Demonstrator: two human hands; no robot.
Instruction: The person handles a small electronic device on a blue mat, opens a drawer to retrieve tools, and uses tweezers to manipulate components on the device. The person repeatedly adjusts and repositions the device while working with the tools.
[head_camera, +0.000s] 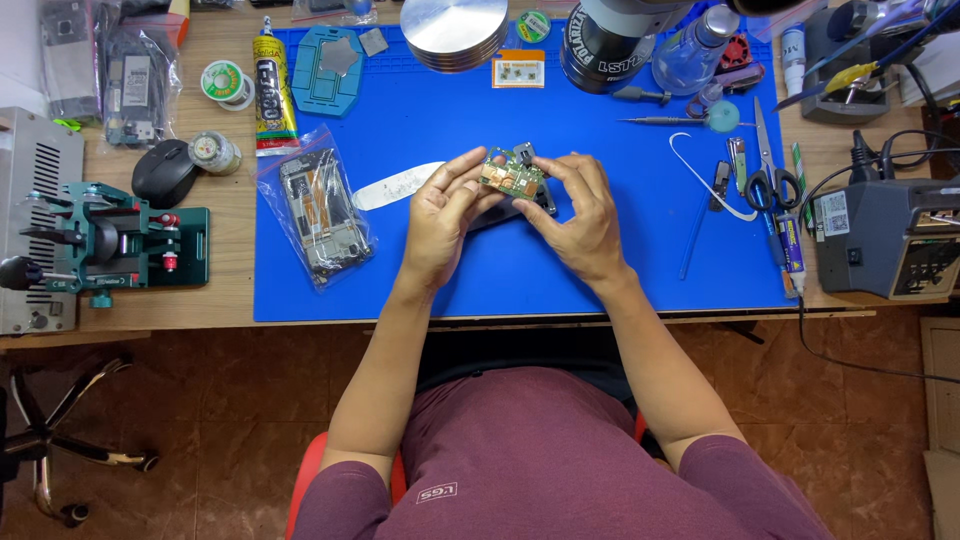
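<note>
Over a blue mat (600, 250), left hand (445, 220) and right hand (580, 215) pinch a circuit board (511, 176); edge-only fingertip grip seems wisest.

A maroon short-sleeved T-shirt (540, 450) is worn, marked by a small pale printed logo (437, 492) near the hem; both forearms are left bare.

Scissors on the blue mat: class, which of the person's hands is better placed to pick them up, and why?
Probably the right hand. The scissors lie on the right side of the blue mat, nearer that hand. The left hand would have to cross over. Both hands hold the small circuit board.
</note>
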